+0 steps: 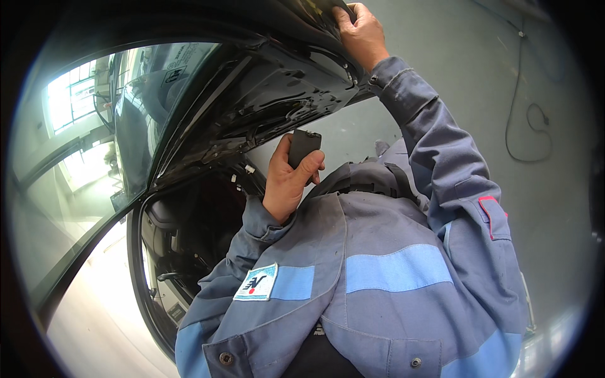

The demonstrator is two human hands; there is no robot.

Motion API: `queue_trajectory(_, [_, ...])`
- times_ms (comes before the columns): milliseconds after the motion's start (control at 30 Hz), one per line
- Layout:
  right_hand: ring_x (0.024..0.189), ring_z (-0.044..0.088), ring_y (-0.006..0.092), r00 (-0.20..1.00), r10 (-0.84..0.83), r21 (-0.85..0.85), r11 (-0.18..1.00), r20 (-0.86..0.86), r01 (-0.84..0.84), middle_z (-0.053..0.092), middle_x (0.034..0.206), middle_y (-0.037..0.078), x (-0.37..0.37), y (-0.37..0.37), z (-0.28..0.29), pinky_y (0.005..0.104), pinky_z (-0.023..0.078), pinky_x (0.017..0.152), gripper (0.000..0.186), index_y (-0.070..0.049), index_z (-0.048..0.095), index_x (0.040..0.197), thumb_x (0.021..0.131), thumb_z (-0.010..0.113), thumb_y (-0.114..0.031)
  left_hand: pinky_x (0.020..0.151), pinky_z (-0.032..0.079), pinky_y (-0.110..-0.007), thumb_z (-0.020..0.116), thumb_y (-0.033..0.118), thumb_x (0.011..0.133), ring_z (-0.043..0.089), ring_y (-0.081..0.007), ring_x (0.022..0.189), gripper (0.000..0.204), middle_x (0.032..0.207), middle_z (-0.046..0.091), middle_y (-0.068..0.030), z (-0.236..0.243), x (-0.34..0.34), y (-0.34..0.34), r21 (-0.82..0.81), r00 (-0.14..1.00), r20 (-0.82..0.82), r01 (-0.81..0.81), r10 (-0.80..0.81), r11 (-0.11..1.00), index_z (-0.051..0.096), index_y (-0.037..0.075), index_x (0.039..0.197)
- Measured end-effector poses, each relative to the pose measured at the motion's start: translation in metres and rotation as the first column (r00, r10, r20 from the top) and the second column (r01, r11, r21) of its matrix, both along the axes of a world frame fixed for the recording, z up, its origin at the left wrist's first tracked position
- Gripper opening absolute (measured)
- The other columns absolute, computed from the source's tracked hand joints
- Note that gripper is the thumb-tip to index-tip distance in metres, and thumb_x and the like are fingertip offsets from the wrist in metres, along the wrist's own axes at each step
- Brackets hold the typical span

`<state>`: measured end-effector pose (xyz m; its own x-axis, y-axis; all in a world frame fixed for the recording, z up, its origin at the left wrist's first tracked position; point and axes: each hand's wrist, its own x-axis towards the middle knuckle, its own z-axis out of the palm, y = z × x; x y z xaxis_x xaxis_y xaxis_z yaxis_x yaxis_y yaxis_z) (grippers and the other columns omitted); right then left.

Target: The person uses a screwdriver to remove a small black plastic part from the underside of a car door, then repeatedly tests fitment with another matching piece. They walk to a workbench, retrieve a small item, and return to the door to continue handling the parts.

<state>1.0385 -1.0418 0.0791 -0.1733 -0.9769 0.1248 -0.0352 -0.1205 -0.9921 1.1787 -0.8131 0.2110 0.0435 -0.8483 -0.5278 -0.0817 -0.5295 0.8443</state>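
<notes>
In my left hand [293, 176] is a small dark rectangular block [305, 146], with metal at its top end; my thumb and fingers are closed around it at chest height. My right hand [365, 34] reaches up to the top of the view, its fingers curled on the edge of a black car door [265, 82]. The door's bare metal inner side, with holes and recesses, stretches across the upper middle. Its window glass [145, 94] fills much of the left side.
Below the door is the car's dark door opening [176, 239], close by my left arm. Grey floor [460, 75] lies to the right, with a looped cable [526, 129] on it. Bright windows [69, 97] show through the glass at the far left.
</notes>
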Motion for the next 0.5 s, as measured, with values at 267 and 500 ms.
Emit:
queue_trajectory(267, [0.087,0.069,0.0399,1.0,-0.02,0.024,0.999,-0.018,0.02,0.07,0.092,0.025,0.002,0.0,-0.003,0.0454,0.053,0.074,0.034,-0.001,0.064,0.1,0.099,0.058,-0.035,0.063,0.049,-0.024,0.074,0.03,0.095,0.057,-0.0092,0.067,0.04,0.085,0.062,-0.0047,0.0,0.0,0.0,-0.005,1.0,-0.008,0.0,0.0,1.0,0.051,0.003,0.112])
queue_trajectory(500, [0.085,0.069,0.0396,0.997,-0.04,0.071,0.996,-0.061,0.044,0.069,0.09,0.022,0.002,-0.001,-0.011,0.0452,0.053,0.073,0.027,-0.002,0.066,0.099,0.097,0.063,-0.028,0.063,0.049,-0.024,0.074,0.029,0.095,0.058,-0.0093,0.066,0.039,0.085,0.063,-0.0046,0.0,0.0,0.002,-0.002,1.0,-0.013,-0.001,0.001,1.0,0.051,0.003,0.112])
